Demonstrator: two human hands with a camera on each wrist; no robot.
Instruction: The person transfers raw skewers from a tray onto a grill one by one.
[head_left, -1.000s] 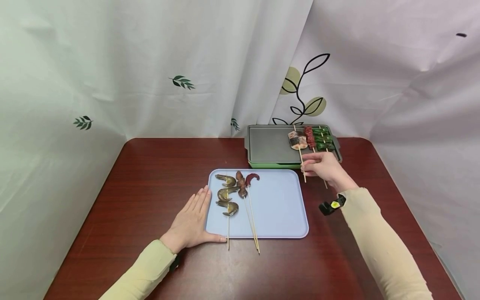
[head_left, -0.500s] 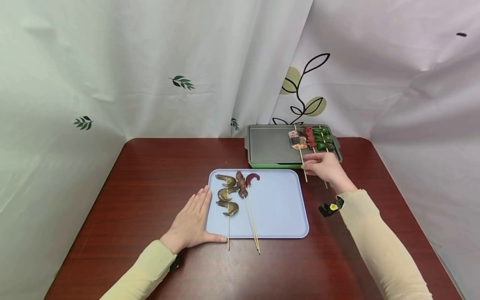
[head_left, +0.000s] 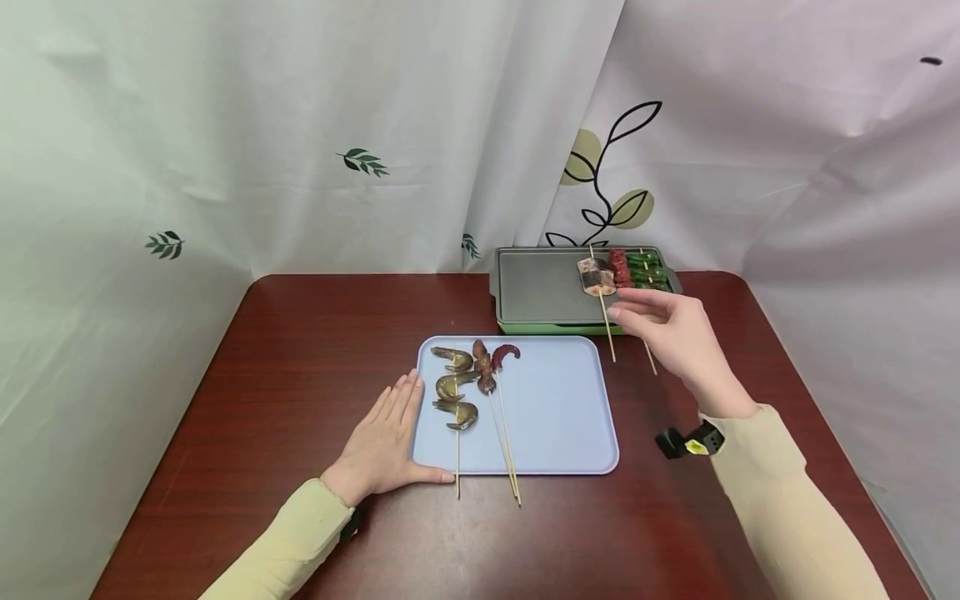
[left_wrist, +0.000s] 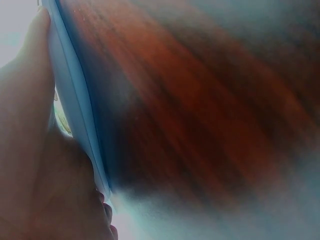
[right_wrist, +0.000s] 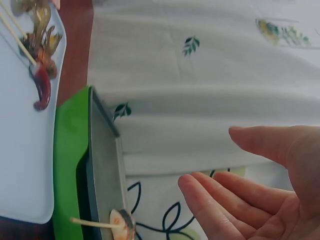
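My left hand (head_left: 384, 437) lies with straight fingers along the left rim of the light blue tray (head_left: 566, 417), its thumb at the near edge by a stick end. On the tray are a shrimp skewer (head_left: 456, 387), a brown meat skewer (head_left: 482, 367) and a dark red tentacle skewer (head_left: 505, 357). My right hand (head_left: 671, 329) is over the near right corner of the grill plate (head_left: 532, 287), thumb and fingers apart with nothing between them. Just left of its fingertips, a fish skewer (head_left: 597, 277) lies on the plate, its stick jutting over the near edge.
Beside the fish lie a red meat skewer (head_left: 618, 267) and a green pepper skewer (head_left: 647, 268), partly covered by the right hand. The grill's green base (right_wrist: 72, 150) stands close behind the tray. A white curtain (head_left: 300, 125) hangs behind the dark red table (head_left: 322, 333).
My right hand has let go of the fish skewer's stick, spread its fingers and moved slightly right. The fish skewer stays on the grill plate. My left hand has not moved.
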